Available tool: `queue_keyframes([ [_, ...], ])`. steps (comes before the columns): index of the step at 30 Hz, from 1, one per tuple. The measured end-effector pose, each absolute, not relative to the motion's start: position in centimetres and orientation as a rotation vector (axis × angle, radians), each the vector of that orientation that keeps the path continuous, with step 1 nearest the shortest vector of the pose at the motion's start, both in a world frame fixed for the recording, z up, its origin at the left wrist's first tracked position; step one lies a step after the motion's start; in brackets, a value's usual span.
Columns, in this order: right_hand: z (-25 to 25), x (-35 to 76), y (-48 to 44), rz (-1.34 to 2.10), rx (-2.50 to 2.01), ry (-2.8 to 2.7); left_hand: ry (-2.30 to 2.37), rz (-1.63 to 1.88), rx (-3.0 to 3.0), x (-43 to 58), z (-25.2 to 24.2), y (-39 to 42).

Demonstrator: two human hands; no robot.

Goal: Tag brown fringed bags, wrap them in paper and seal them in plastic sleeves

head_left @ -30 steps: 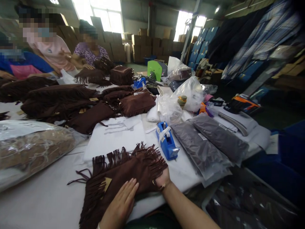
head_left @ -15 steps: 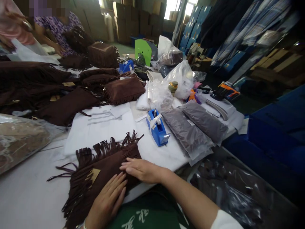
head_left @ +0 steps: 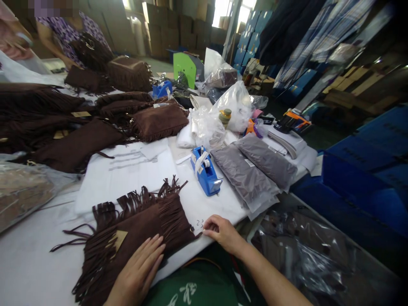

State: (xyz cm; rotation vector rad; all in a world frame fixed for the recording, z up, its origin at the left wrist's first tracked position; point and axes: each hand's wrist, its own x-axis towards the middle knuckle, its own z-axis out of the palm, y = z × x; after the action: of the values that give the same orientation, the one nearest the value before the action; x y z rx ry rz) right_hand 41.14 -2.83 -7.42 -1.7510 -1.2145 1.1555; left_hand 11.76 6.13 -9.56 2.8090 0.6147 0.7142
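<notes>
The left hand (head_left: 140, 267) lies flat, fingers straight and together, on the near end of a brown fringed bag (head_left: 140, 225) at the table's (head_left: 38, 263) front edge. The right hand (head_left: 223, 231) is curled at the bag's right corner; whether it pinches a strand is unclear. Beyond sit a blue tape dispenser (head_left: 205, 170) and grey packets (head_left: 251, 170).

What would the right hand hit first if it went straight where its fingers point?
Probably the brown fringed bag: the right hand points left at its near corner, very close, maybe touching.
</notes>
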Motion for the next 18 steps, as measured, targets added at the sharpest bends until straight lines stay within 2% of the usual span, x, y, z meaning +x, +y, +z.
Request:
queue_keyframes([
  [5,-8.3,41.5,-2.3,1.498,-1.445,-0.812,0.666,0.692,2.778,11.6,-9.4,6.1],
  [11,-8.1,41.3,-2.1,1.541,-1.444,-0.881,0.674,0.73,2.806,11.7,-8.8,6.2],
  [18,-9.4,40.2,-1.9,1.465,-1.726,-1.039,0.502,0.943,2.732,11.3,-9.4,6.5],
])
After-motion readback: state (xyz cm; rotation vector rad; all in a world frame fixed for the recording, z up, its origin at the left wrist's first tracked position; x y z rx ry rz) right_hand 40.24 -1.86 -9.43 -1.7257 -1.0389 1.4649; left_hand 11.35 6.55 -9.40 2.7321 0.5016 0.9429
